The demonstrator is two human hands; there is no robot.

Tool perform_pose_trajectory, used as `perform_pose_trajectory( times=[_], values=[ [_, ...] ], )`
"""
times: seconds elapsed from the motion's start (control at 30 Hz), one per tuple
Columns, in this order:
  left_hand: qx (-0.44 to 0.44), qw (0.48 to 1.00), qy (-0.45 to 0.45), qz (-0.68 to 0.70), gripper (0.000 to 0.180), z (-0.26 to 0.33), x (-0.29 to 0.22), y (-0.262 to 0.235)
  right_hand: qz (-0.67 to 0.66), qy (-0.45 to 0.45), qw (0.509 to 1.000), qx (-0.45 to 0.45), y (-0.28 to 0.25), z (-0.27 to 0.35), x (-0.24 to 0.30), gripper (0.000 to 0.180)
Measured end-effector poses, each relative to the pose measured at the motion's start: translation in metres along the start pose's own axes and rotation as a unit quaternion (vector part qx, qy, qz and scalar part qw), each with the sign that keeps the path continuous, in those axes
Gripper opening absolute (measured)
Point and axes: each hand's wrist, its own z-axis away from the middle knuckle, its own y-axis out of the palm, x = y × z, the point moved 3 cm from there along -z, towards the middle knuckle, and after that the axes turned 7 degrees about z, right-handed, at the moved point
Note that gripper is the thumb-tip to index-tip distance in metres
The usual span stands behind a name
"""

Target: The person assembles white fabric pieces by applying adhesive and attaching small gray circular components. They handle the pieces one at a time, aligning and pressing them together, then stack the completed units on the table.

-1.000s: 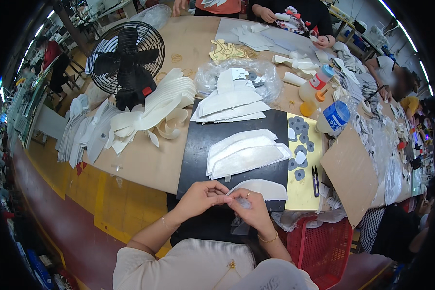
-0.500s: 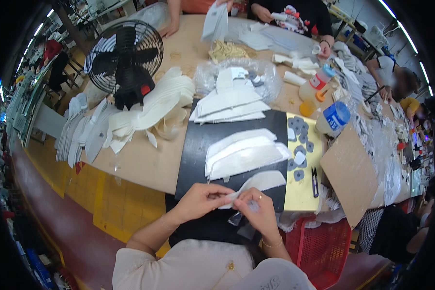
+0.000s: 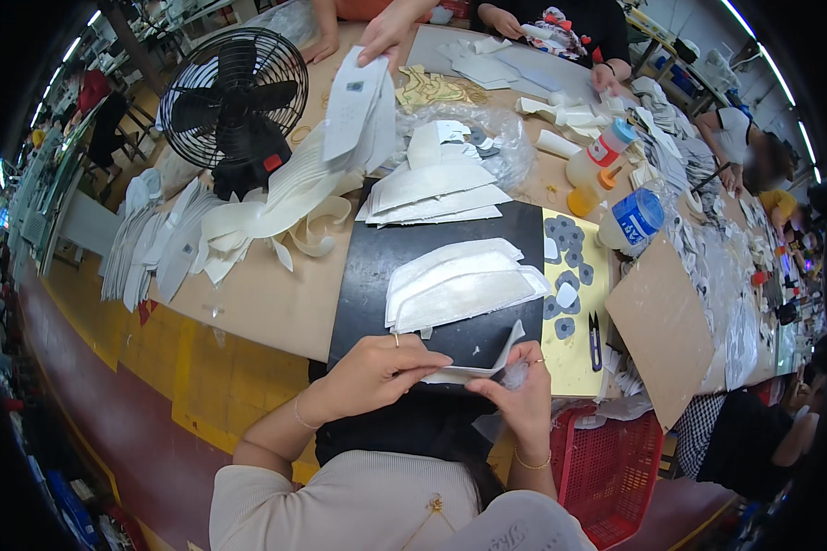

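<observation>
At the near edge of the black board (image 3: 363, 285), the left hand (image 3: 377, 375) pinches a bent white piece (image 3: 478, 371); the right hand (image 3: 526, 397) grips its other end, with clear plastic (image 3: 516, 375). It seems unfinished, not yet laid flat. Whether the middle stack (image 3: 469, 286) and far-edge stack (image 3: 436, 190) are done, I cannot tell.

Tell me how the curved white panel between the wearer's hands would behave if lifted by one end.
The white panel would probably flex rather than stay rigid, since it bends sharply upward near the right hand. It is likely light, given its thin edge. It may not droop fully: its upturned end stands above the fingers.
</observation>
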Motion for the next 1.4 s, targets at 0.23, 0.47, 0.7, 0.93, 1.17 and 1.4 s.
perform_pose_trajectory(
  times=[0.23,0.47,0.7,0.93,1.17,1.4],
  values=[
    [-0.013,0.999,-0.005,0.031,0.021,-0.011,-0.012,-0.028,-0.238,0.003,0.970,-0.045,-0.057,0.002,0.002,0.030],
    [-0.056,0.993,0.030,0.102,0.021,-0.051,-0.016,-0.037,-0.425,-0.064,0.873,-0.231,-0.127,0.020,-0.001,0.021],
    [-0.226,0.937,-0.073,0.254,0.029,-0.107,0.054,-0.074,-0.434,-0.156,0.849,-0.259,-0.152,0.030,-0.013,0.020],
    [-0.245,0.939,-0.136,-0.199,0.049,-0.084,0.072,-0.072,-0.387,-0.129,0.873,-0.268,-0.110,0.012,-0.004,0.025],
    [-0.100,0.953,-0.096,-0.271,0.047,-0.017,0.058,-0.006,-0.299,-0.070,0.944,-0.117,-0.054,-0.008,0.014,0.024],
    [-0.162,0.976,-0.103,-0.103,0.029,-0.013,0.055,-0.001,-0.095,0.003,0.991,0.099,0.027,-0.023,0.020,0.014]
  ],
)
